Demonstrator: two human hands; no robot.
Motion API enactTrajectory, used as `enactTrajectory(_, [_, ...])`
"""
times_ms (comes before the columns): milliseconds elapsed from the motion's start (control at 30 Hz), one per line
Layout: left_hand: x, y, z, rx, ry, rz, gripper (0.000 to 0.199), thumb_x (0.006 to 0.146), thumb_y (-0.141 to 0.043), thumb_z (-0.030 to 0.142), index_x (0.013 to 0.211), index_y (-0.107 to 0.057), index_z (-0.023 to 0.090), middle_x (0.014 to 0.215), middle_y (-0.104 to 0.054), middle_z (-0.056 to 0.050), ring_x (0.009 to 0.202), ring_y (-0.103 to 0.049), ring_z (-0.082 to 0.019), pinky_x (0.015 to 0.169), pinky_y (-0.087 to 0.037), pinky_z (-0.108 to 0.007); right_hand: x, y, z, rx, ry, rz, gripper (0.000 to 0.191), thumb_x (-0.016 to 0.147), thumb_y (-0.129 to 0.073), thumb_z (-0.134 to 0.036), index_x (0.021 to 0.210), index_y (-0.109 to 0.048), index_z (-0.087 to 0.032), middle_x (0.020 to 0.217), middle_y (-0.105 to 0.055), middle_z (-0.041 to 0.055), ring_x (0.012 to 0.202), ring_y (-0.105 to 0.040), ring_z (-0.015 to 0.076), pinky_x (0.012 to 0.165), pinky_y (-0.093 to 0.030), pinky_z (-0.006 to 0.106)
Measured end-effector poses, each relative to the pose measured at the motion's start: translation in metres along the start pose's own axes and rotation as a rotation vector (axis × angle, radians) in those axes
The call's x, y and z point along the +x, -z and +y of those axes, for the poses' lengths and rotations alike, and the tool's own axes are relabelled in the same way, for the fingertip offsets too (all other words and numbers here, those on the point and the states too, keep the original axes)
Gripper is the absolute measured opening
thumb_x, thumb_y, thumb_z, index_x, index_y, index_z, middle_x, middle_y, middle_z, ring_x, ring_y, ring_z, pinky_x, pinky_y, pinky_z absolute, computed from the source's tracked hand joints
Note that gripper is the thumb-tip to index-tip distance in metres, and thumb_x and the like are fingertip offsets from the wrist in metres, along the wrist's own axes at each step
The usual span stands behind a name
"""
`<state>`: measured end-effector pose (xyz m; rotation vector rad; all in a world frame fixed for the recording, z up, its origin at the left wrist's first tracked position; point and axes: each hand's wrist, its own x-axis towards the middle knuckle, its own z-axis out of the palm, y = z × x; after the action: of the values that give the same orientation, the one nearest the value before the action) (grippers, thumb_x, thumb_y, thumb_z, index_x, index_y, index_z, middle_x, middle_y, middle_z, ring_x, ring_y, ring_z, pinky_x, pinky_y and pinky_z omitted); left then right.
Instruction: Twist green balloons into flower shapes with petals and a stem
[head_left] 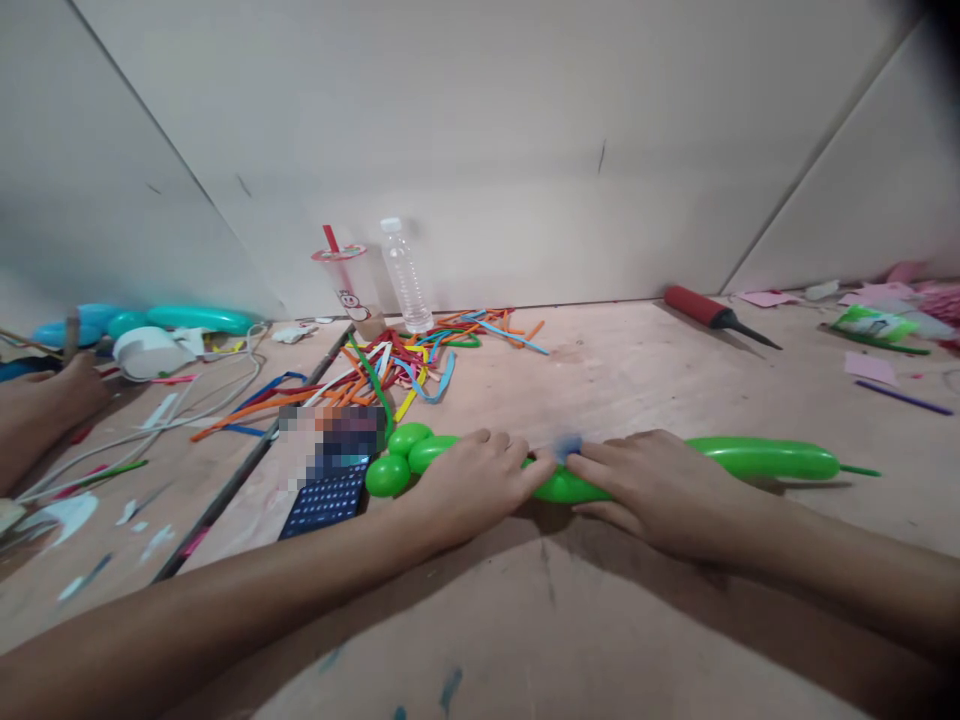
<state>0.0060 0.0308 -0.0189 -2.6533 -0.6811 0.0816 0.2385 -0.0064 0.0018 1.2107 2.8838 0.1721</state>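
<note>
A long green modelling balloon (765, 457) lies across the table under both of my hands. At its left end are small round bubbles; its right end runs out into a thin uninflated tail. My left hand (480, 475) is wrapped over the balloon just right of the bubbles. Further right, my right hand (637, 480) grips it from above, with fingertips near those of the left. Between the hands a short stretch of balloon shows, with a small blurred blue patch (568, 446) above it that I cannot identify.
Beyond my left hand lie a phone (322, 500) and a heap of uninflated balloons (405, 365). Behind stand a cup with a straw (352, 290) and a plastic bottle (405, 280). A red hand pump (697, 308) rests by the wall. Another person's hand (60, 400) is at far left.
</note>
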Motion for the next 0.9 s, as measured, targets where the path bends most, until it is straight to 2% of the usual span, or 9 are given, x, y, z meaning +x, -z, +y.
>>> enactTrajectory(67, [0.001, 0.000, 0.000, 0.000, 0.034, 0.012, 0.028, 0.098, -0.049, 0.023, 0.125, -0.045, 0.019, 0.099, -0.069, -0.008, 0.088, -0.069, -0.025, 0.069, -0.051, -0.035, 0.000, -0.001, -0.002, 0.031, -0.069, 0.022, 0.024, 0.095, -0.060, -0.040, 0.106, -0.064, -0.020, 0.095, -0.073, 0.0067, 0.078, -0.070, 0.0264, 0.063, -0.043, 0.034])
enactTrajectory(133, [0.002, 0.000, 0.000, -0.009, 0.034, 0.007, 0.028, 0.098, -0.049, 0.023, 0.125, -0.045, 0.019, 0.098, -0.069, -0.008, 0.086, -0.070, -0.025, 0.068, -0.051, -0.034, 0.001, -0.004, -0.003, 0.031, -0.109, 0.001, 0.028, 0.095, -0.060, -0.044, 0.106, -0.063, -0.019, 0.093, -0.073, 0.0068, 0.078, -0.070, 0.0274, 0.062, -0.043, 0.034])
enactTrajectory(267, [0.004, 0.003, 0.003, -0.037, -0.019, -0.034, 0.023, 0.099, -0.047, 0.019, 0.122, -0.048, 0.018, 0.090, -0.070, -0.006, 0.079, -0.070, -0.025, 0.066, -0.051, -0.035, 0.002, -0.007, 0.000, 0.034, -0.006, -0.048, 0.009, 0.098, -0.056, -0.023, 0.102, -0.064, -0.020, 0.089, -0.074, 0.0038, 0.078, -0.071, 0.0238, 0.064, -0.042, 0.032])
enactTrajectory(333, [0.004, 0.003, 0.003, -0.053, -0.036, -0.035, 0.022, 0.099, -0.047, 0.020, 0.120, -0.050, 0.018, 0.091, -0.070, -0.006, 0.080, -0.070, -0.025, 0.066, -0.051, -0.036, 0.000, -0.007, 0.002, 0.032, 0.023, -0.032, 0.009, 0.098, -0.056, -0.023, 0.102, -0.064, -0.020, 0.090, -0.074, 0.0042, 0.079, -0.070, 0.0237, 0.067, -0.044, 0.033])
enactTrajectory(433, [0.001, 0.005, -0.002, -0.056, 0.035, 0.004, 0.027, 0.096, -0.052, 0.024, 0.122, -0.050, 0.019, 0.101, -0.068, -0.008, 0.090, -0.067, -0.027, 0.072, -0.051, -0.038, -0.006, -0.008, 0.010, 0.032, -0.081, 0.032, 0.034, 0.095, -0.061, -0.044, 0.118, -0.061, -0.018, 0.100, -0.074, 0.0096, 0.087, -0.071, 0.0286, 0.070, -0.046, 0.036])
enactTrajectory(500, [-0.001, 0.008, -0.008, -0.034, 0.131, 0.026, 0.032, 0.092, -0.059, 0.027, 0.122, -0.052, 0.019, 0.109, -0.065, -0.011, 0.100, -0.063, -0.028, 0.078, -0.051, -0.039, -0.012, -0.009, 0.019, 0.041, -0.187, 0.057, 0.042, 0.094, -0.058, -0.048, 0.123, -0.059, -0.017, 0.102, -0.074, 0.0118, 0.088, -0.071, 0.0302, 0.068, -0.046, 0.036])
enactTrajectory(633, [-0.001, 0.013, -0.012, 0.021, 0.241, 0.057, 0.036, 0.092, -0.054, 0.019, 0.127, -0.051, 0.013, 0.120, -0.062, -0.015, 0.108, -0.058, -0.029, 0.085, -0.048, -0.042, -0.022, -0.007, 0.029, 0.130, -0.313, 0.036, 0.025, 0.100, -0.050, -0.042, 0.106, -0.062, -0.021, 0.093, -0.073, 0.0078, 0.082, -0.070, 0.0269, 0.064, -0.043, 0.032])
enactTrajectory(733, [0.005, 0.009, -0.005, -0.015, 0.231, 0.095, 0.047, 0.095, -0.046, 0.014, 0.141, -0.038, 0.010, 0.120, -0.063, -0.015, 0.106, -0.060, -0.027, 0.082, -0.049, -0.040, -0.022, -0.004, 0.022, 0.177, -0.291, 0.042, 0.024, 0.100, -0.051, -0.039, 0.112, -0.061, -0.021, 0.098, -0.073, 0.0076, 0.088, -0.070, 0.0265, 0.070, -0.044, 0.033])
enactTrajectory(900, [0.013, -0.002, 0.007, -0.102, 0.108, 0.029, 0.024, 0.098, -0.047, 0.020, 0.121, -0.051, 0.016, 0.103, -0.068, -0.009, 0.090, -0.067, -0.025, 0.071, -0.050, -0.035, -0.021, -0.005, 0.016, 0.129, -0.224, -0.045, 0.021, 0.097, -0.056, -0.041, 0.104, -0.062, -0.022, 0.090, -0.072, 0.0054, 0.083, -0.070, 0.0267, 0.066, -0.042, 0.033])
